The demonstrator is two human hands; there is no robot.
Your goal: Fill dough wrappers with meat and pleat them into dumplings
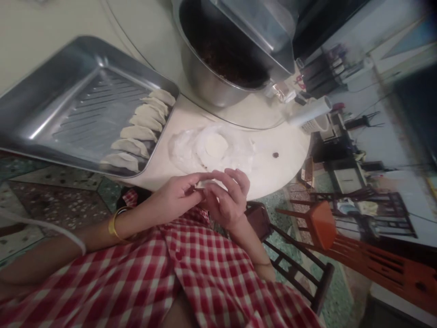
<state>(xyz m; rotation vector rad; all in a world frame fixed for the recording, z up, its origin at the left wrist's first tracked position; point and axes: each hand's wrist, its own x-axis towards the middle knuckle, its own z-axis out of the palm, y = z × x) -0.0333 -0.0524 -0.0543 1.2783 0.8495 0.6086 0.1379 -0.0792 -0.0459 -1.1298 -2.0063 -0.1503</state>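
Note:
Close to my body, at the table's near edge, my left hand [179,193] and my right hand [230,200] meet around a pale dumpling [212,183]. Thumbs and fingers of both hands pinch its edge, and they cover much of it. Just beyond the hands, round white dumpling wrappers [216,145] lie on a crumpled clear plastic bag [184,146]; how many are stacked I cannot tell. Several folded dumplings [138,133] stand in a row along the right side of a metal tray [80,42], left of my hands.
A large metal pot [218,93] with dark contents stands at the back, a clear plastic container [252,23] over its rim. A small dark bit [276,155] lies on the pale table [283,175]. An orange chair [321,223] and a dark chair [300,269] stand at right.

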